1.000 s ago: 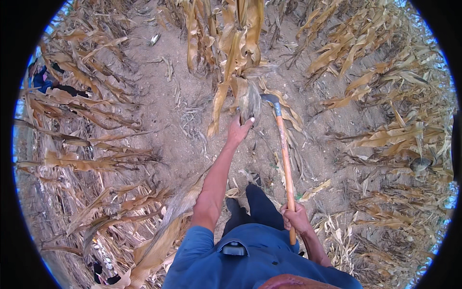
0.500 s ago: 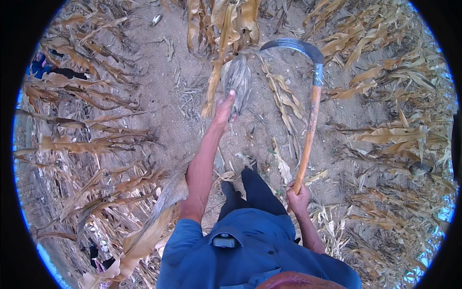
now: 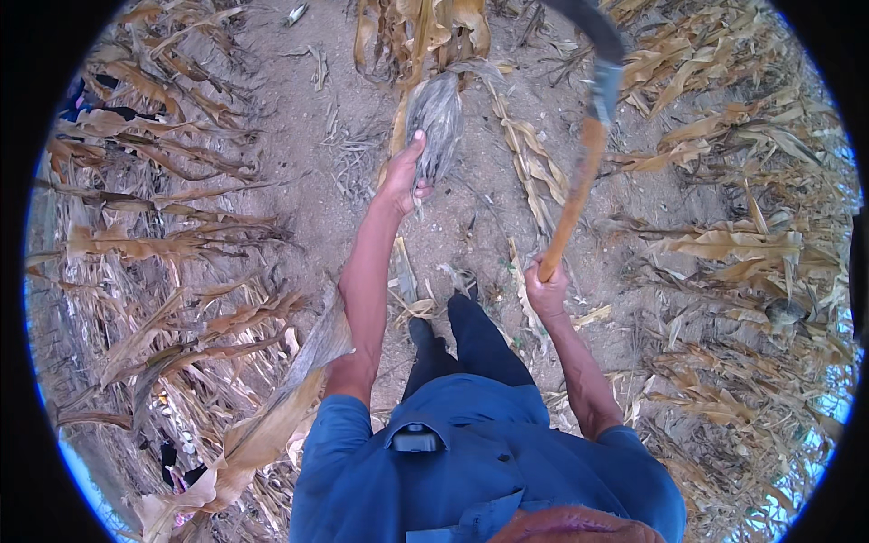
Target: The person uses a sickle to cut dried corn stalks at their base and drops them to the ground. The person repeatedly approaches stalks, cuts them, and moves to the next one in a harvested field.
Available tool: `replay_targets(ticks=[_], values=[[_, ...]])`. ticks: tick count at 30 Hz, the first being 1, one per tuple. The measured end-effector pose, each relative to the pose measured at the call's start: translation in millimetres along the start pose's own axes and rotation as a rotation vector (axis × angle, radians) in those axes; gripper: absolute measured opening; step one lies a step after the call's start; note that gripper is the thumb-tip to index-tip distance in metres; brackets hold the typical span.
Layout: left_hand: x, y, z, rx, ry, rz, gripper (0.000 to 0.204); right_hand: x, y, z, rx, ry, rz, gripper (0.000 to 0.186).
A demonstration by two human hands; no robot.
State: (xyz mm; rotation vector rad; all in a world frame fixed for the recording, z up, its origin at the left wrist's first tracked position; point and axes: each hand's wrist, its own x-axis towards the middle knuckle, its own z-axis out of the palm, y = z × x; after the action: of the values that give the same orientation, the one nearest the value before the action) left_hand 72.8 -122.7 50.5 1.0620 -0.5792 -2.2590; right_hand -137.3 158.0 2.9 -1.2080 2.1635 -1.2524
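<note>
In the head view, the left hand (image 3: 401,183) reaches forward over the bare soil (image 3: 299,163), its grip pinching the near end of a grey-husked corn ear (image 3: 438,122), thumb along the left side and fingertips showing on the right. The ear lies just in front of dry corn stalks (image 3: 425,36) at the far middle; whether it is joined to them I cannot tell. The right hand (image 3: 548,288) is a closed fist around the near end of a sickle (image 3: 589,149). Its wooden handle slants far and slightly right, and its dark curved blade bends left at the far edge, partly cut off and blurred. Between ear and sickle lies a strip of dry leaves (image 3: 525,154). A long curled leaf (image 3: 281,407) is beside the left forearm. Dry corn rows stand left (image 3: 163,240) and right (image 3: 733,244). Nearest are a blue shirt (image 3: 434,489) and dark trousers (image 3: 480,339).
</note>
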Motion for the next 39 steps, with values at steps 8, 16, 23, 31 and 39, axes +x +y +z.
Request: replay_targets(ticks=[8, 16, 23, 31, 39], values=[[-4.0, -91.4, -81.9, -0.153, 0.247, -0.205, 0.048, -51.8, 60.2, -30.7, -0.161, -0.289, 0.276, 0.013], [-103.3, -242.5, -210.6, -0.101, 0.542, -0.615, 0.041, -107.1, 47.0, -56.7, -0.117, -0.254, 0.377, 0.008], [-85.5, -186.3, -267.3, 0.045, 0.708, -0.487, 0.03, -147.1, 101.9, -78.3, -0.077, -0.394, 0.905, 0.009], [-6.9, 241.3, -92.6, 0.349, 0.381, 0.774, 0.067, -103.9, 141.7, -46.2, 0.138, -0.256, 1.022, 0.01], [111.4, 126.6, 90.4, 1.226, 0.075, 0.886, 0.095, 2.7, 136.8, 52.3, 0.453, -0.301, 1.136, 0.01]])
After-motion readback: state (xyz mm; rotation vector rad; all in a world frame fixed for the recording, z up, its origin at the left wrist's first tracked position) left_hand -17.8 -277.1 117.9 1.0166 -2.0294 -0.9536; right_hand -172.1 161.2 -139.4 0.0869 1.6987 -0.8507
